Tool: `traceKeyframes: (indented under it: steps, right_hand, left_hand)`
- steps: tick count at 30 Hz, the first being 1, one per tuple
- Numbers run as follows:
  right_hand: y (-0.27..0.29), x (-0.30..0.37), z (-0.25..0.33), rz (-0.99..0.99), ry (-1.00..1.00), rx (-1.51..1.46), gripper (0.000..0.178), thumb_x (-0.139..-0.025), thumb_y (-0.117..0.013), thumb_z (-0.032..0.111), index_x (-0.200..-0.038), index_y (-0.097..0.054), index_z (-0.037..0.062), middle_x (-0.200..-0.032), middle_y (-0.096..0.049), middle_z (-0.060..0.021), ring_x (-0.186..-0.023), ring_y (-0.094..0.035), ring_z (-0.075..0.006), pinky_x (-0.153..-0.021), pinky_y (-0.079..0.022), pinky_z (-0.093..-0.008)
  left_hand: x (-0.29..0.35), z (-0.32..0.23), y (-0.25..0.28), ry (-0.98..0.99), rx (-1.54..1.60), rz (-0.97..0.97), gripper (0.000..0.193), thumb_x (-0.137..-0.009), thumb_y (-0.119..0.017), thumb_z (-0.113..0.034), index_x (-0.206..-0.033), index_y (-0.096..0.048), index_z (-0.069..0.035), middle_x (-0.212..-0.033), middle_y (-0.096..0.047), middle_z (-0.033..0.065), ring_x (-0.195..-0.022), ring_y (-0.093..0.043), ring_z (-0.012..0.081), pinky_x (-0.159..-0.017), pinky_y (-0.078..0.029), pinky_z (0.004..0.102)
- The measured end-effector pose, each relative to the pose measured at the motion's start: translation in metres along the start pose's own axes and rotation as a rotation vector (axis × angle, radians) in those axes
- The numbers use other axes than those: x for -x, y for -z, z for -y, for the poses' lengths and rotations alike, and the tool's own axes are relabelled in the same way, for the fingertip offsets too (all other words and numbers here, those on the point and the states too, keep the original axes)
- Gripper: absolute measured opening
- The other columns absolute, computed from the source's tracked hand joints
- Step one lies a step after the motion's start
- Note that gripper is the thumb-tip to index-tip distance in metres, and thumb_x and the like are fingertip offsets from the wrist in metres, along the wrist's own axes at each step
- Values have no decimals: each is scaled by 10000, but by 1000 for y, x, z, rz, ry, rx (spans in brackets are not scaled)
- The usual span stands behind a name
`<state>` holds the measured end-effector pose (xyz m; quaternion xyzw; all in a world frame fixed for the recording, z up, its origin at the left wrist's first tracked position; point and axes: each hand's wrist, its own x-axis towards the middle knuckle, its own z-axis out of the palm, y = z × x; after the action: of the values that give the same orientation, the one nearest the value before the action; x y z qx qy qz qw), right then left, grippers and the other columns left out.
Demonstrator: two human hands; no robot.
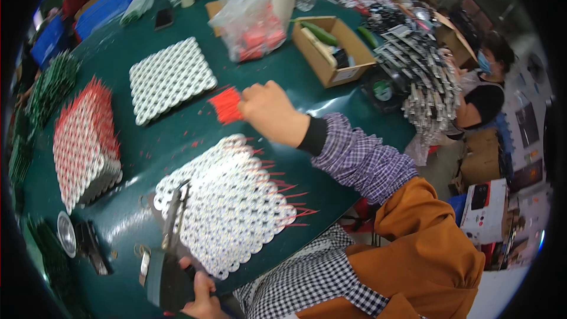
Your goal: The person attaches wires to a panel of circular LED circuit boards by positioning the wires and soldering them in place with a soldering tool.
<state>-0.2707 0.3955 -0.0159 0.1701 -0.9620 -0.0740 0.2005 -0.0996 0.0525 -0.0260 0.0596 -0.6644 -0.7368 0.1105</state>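
At the far middle of the table, my right hand [269,109] has its fingers closed at the edge of a small pile of thin red strips [224,106]. My left hand [204,295], low in the view, grips a dark handheld tool [168,280] with long narrow metal jaws. Those jaws reach over the left side of a white panel [230,212] made of rows of joined round pieces. Red strip ends stick out along that panel's right edge. Farther off lies a similar white panel [171,77], showing no red ends. A tall stack of panels [88,142] bristles with red ends at the left.
Behind the pile stand a plastic bag [254,23] with red contents and an open cardboard box [333,53]. A black tape roll [384,91] sits near metal strips [419,71]. A masked person [487,88] works at the right. A small metal dish [66,233] lies at left.
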Motion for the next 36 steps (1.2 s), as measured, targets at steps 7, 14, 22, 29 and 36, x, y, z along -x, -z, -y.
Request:
traceKeyframes:
  steps: [7, 14, 22, 29, 36]
  right_hand:
    - [13, -4, 29, 555, 94, 223, 178, -811, -689, 222, -949, -767, 140, -923, -732, -100, -921, -665, -307, -924, -380, -617]
    - [20, 3, 7, 415, 56, 100, 84, -744, -688, 212, -748, -718, 133, -820, -679, -85, -853, -646, -237, -708, -445, -387]
    - [4, 9, 18, 312, 51, 45, 86, -706, -693, 201, -668, -680, 126, -771, -658, -88, -737, -671, -248, -646, -454, -392]
    - [14, 7, 18, 315, 54, 48, 127, -708, -710, 252, -660, -672, 140, -753, -657, -85, -762, -648, -242, -718, -415, -406]
    - [18, 8, 33, -96, -55, -538, 81, -768, -685, 20, -844, -698, 44, -809, -608, -62, -792, -618, -246, -665, -504, -362]
  left_hand:
    - [-13, -37, -23, 110, 90, 47, 283, -828, -700, 51, -1093, -609, 80, -661, -518, 42, -506, -424, 115, -483, -342, 246]
    - [-27, -22, -24, 104, 51, 32, 460, -798, -621, 60, -1245, -515, 93, -1052, -636, 182, -481, -439, 85, -437, -334, 223]
    - [-43, -41, -29, -157, -144, 182, 211, -857, -646, 74, -1065, -612, 81, -641, -511, 35, -502, -418, 101, -476, -332, 236]
    - [-50, -31, -32, 150, 158, 131, 228, -885, -662, 46, -1108, -639, 82, -673, -546, 34, -512, -413, 92, -496, -346, 234]
    - [-68, -31, -52, 263, 178, 90, 537, -763, -649, 102, -1281, -509, 89, -1099, -645, 240, -502, -513, 141, -429, -400, 243]
